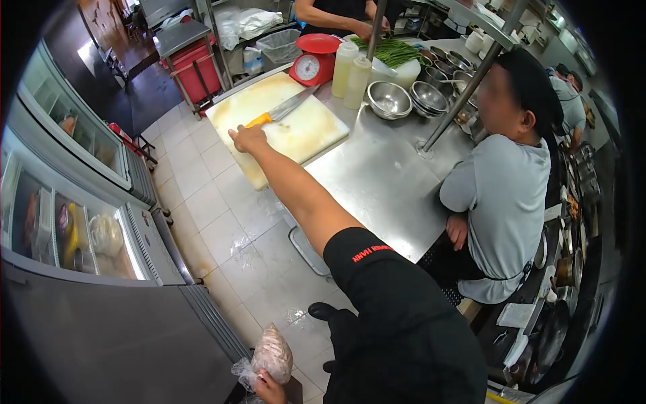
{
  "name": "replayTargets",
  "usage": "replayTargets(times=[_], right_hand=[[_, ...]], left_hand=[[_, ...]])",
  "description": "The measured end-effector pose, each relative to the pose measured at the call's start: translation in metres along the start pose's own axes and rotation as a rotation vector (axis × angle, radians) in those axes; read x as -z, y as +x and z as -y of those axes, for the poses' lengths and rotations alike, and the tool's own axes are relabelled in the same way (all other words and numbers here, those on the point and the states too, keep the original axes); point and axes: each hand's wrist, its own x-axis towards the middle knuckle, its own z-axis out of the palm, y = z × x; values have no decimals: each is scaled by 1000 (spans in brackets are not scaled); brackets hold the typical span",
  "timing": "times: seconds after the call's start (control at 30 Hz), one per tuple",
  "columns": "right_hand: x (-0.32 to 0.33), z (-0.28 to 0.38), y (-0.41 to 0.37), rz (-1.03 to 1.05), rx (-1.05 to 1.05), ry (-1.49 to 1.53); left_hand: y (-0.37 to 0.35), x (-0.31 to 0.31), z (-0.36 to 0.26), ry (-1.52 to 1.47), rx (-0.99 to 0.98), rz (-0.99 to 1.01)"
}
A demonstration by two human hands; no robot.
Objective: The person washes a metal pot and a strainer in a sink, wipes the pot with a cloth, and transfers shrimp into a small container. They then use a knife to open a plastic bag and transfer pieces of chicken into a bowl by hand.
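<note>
My right hand [249, 139] reaches far out over the white cutting board [296, 139], its fingers curled at the butt end of a knife's yellow handle [259, 120]. That knife rests on the board, its wide blade [294, 102] pointing away to the right. The undersides of the fingers are hidden. Low in the view, my left hand [270, 388] is closed around the gathered neck of a clear plastic bag [273, 355] packed with pale pinkish pieces that look like raw meat. The bag is held above the tiled floor, beside the fridge.
A red scale [315, 59], squeeze bottles [352, 74] and metal bowls [390, 99] stand along the steel table [380, 172]. A person in grey [508, 195] leans at its right side; another person's hands [367, 28] are behind green stalks [393, 52]. Glass-door fridges [74, 225] line the left.
</note>
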Motion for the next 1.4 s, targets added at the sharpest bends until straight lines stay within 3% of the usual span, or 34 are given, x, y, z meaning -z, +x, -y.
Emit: replayTargets(times=[0.13, 0.17, 0.23, 0.27, 0.3, 0.37, 0.43, 0.53, 0.63, 0.73, 0.83, 0.97, 1.1, 1.27, 1.4], right_hand=[[-20, -21, 24, -149, 5, -101], [-50, -32, 57, -251, -250, 301], [-37, -51, 34, -345, -182, 9], [-32, -58, 22, -364, -136, -70], [-28, -63, 14, -381, -82, -92], [-19, -62, -7, -414, 72, -39], [-14, -50, -20, -419, 237, 208], [-17, -5, -64, -254, 276, 1002], [-6, 31, -170, -85, 261, 1382], [-2, 43, -280, 59, 313, 1449], [-4, 83, -436, 59, 502, 1487], [-41, 72, -533, 259, 513, 1394], [-81, 72, -673, 225, 627, 1328], [-99, 64, -801, 357, 750, 1253], [-114, 47, -875, 532, 938, 1057]], left_hand=[[0, 8, -11, 29, 5, -7], [-4, 11, -16, 36, 12, -10], [-10, 6, -17, -62, 71, -27], [-13, 7, -2, 36, 98, 95], [-18, 13, -12, 33, 216, 106], [-33, 13, -14, 10, 218, -26], [-47, 16, -10, -50, 193, -129], [-72, 23, 2, -106, 230, -252], [-121, 26, 14, -119, 349, -353], [-169, 51, 25, -157, 417, -389], [-228, 67, 69, -193, 561, -429], [-312, 81, 128, -231, 626, -620], [-405, 115, 198, -274, 658, -820], [-501, 201, 258, -213, 778, -903], [-545, 267, 322, -84, 739, -1008]])
